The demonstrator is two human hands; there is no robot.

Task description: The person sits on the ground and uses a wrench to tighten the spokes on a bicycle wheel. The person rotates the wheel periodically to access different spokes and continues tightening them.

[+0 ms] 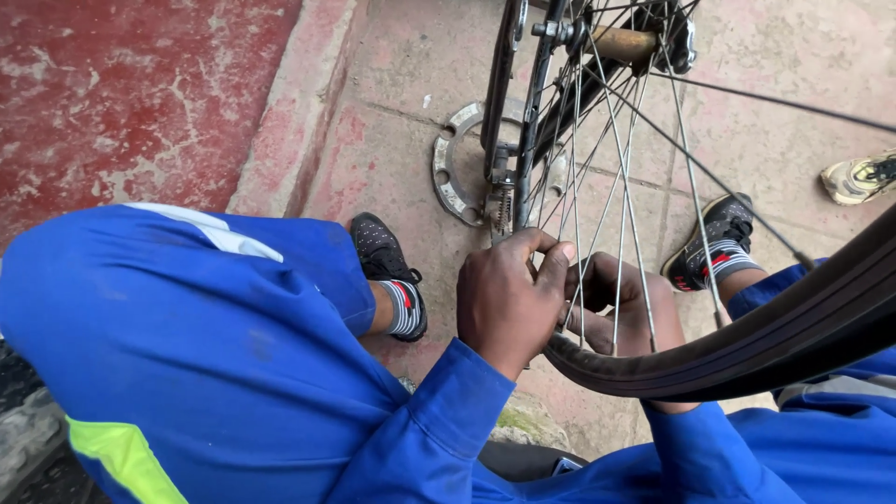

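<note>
A bicycle wheel stands in front of me, with thin steel spokes (623, 177) running from a rusty hub (623, 43) down to a black tyre (747, 359). My left hand (507, 303) is on the near side of the wheel, with thumb and fingers pinched on a spoke close to the rim. My right hand (623, 313) is behind the spokes, its fingers curled at the rim just beside the left hand. The tyre hides part of it. Both arms are in blue sleeves.
A black frame part with a toothed metal piece (499, 191) stands on the paving over a flat metal ring (451, 173). My black shoes (383, 261) (717, 241) flank the wheel. Another person's pale shoe (861, 177) is at the right edge. A red floor (131, 93) lies left.
</note>
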